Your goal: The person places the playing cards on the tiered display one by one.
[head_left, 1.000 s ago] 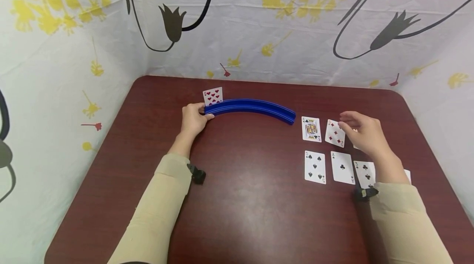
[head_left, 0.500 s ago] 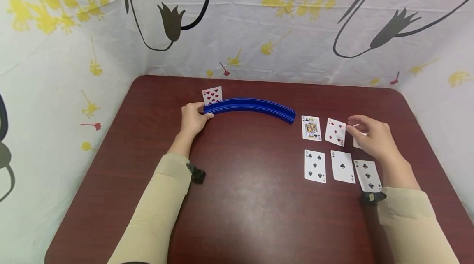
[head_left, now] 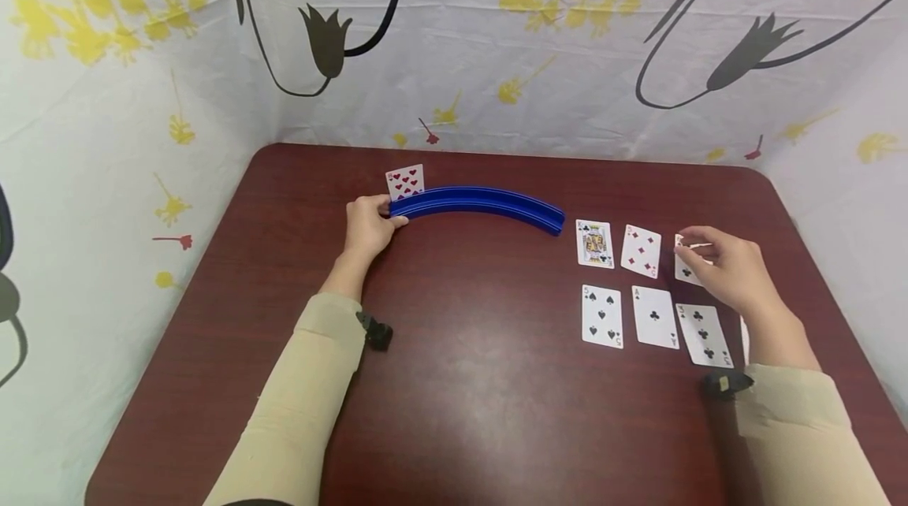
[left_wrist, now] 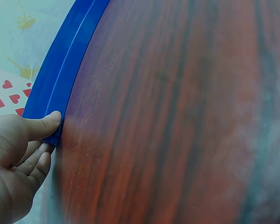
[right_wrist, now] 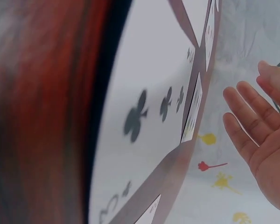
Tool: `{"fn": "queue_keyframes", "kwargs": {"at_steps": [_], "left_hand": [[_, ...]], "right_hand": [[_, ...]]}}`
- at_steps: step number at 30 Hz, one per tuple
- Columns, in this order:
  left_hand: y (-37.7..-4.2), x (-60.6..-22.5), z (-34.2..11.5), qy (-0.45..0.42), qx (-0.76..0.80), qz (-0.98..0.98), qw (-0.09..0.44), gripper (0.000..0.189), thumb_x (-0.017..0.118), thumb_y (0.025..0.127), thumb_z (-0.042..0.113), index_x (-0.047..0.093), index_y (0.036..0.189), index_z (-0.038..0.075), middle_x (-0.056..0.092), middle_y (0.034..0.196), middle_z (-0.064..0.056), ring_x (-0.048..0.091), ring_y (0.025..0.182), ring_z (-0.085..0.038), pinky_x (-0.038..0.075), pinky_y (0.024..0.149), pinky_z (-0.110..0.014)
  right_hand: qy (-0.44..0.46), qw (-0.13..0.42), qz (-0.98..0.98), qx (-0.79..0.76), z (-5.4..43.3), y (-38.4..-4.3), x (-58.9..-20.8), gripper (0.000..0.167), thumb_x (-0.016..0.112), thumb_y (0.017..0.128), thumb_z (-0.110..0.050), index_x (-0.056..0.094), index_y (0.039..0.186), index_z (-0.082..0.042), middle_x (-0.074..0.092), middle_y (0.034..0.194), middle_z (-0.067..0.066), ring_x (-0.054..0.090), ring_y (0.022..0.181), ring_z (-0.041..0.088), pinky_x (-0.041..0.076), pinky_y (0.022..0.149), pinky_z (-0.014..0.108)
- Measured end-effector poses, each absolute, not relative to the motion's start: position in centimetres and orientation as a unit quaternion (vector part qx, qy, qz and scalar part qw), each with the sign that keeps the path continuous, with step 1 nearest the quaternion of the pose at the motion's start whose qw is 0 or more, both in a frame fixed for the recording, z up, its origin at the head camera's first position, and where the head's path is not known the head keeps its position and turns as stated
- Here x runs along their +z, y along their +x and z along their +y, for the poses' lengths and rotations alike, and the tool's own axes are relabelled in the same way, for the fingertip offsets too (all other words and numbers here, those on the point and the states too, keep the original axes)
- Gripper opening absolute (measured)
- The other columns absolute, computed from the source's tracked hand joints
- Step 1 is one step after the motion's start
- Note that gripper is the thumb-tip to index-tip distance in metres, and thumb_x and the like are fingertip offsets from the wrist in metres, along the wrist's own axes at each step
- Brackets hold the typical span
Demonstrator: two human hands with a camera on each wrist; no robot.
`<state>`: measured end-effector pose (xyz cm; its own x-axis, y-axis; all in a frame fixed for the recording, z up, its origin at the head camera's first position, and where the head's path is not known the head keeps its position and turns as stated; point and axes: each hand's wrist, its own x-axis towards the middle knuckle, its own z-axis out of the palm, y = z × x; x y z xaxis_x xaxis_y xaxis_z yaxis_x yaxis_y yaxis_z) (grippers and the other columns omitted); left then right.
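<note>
My left hand (head_left: 366, 228) pinches the left end of a curved blue card holder (head_left: 475, 199), thumb on its near side in the left wrist view. A hearts card (head_left: 406, 180) stands in the holder near that end, its lower part hidden. At the right, my right hand (head_left: 738, 269) is over a black-suited card (head_left: 686, 273) that it partly covers. In the right wrist view its fingers (right_wrist: 254, 126) are spread apart, with nothing between them. Beside that card lie a king of clubs (head_left: 594, 244) and a five of diamonds (head_left: 641, 252).
A nearer row on the brown table (head_left: 482, 411) holds a five of spades (head_left: 601, 317), an ace of clubs (head_left: 655, 317) and a three of clubs (head_left: 704, 336). A white card edge (head_left: 744, 340) shows beside my right wrist. Patterned white cloth (head_left: 454, 57) hangs behind.
My right hand has moved right, from beside the five of diamonds to the card right of it. The left hand and the card holder stay where they were.
</note>
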<state>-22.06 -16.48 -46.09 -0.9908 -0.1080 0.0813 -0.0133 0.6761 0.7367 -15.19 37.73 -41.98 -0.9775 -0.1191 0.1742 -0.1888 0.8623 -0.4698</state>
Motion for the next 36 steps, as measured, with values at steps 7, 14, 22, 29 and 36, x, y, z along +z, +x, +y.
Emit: {"fn": "queue_keyframes", "kwargs": {"at_steps": [7,14,22,29,36], "left_hand": [[-22.0,-46.0,-16.5,0.027,-0.397,-0.916,0.062,0.039,0.081,0.088,0.016,0.072,0.123,0.000,0.074,0.109,-0.019,0.067,0.106,-0.030,0.053,0.095,-0.043],[-22.0,-46.1,-16.6,0.029,-0.397,-0.915,0.061,0.040,0.081,0.088,0.016,0.071,0.124,0.000,0.073,0.110,-0.020,0.067,0.107,-0.030,0.053,0.095,-0.043],[-22.1,-46.1,-16.5,0.028,-0.397,-0.915,0.063,0.038,0.081,0.088,0.016,0.072,0.122,0.001,0.074,0.109,-0.020,0.068,0.105,-0.030,0.053,0.095,-0.043],[-22.0,-46.0,-16.4,0.024,-0.400,-0.914,0.067,0.034,0.082,0.087,0.014,0.074,0.117,0.000,0.074,0.105,-0.020,0.069,0.102,-0.030,0.054,0.092,-0.043],[-22.0,-46.0,-16.4,0.023,-0.401,-0.913,0.068,0.035,0.082,0.087,0.014,0.073,0.118,0.000,0.074,0.105,-0.020,0.069,0.101,-0.029,0.054,0.092,-0.043]], "right_hand": [[0.072,0.063,-0.965,0.243,38.4,-14.5,-42.1,0.033,0.070,0.096,-0.016,0.065,0.123,0.002,0.069,0.111,0.027,0.073,0.085,0.018,0.037,0.065,0.005],[0.055,0.050,-0.969,0.235,39.1,-13.9,-42.3,0.036,0.071,0.096,-0.017,0.063,0.125,0.004,0.069,0.110,0.030,0.073,0.090,0.038,0.042,0.061,0.008],[0.057,0.055,-0.967,0.241,40.2,-13.5,-42.3,0.033,0.073,0.094,-0.014,0.065,0.121,0.004,0.071,0.104,0.029,0.039,0.078,-0.030,0.036,0.066,0.002],[0.057,0.047,-0.969,0.236,41.3,-13.1,-42.2,0.035,0.074,0.093,-0.014,0.064,0.121,0.005,0.073,0.100,0.027,0.039,0.079,-0.032,0.037,0.062,0.004],[0.056,0.042,-0.970,0.234,42.3,-12.5,-42.4,0.034,0.076,0.092,-0.013,0.066,0.119,0.003,0.073,0.099,0.026,0.040,0.079,-0.032,0.039,0.060,0.006]]}}
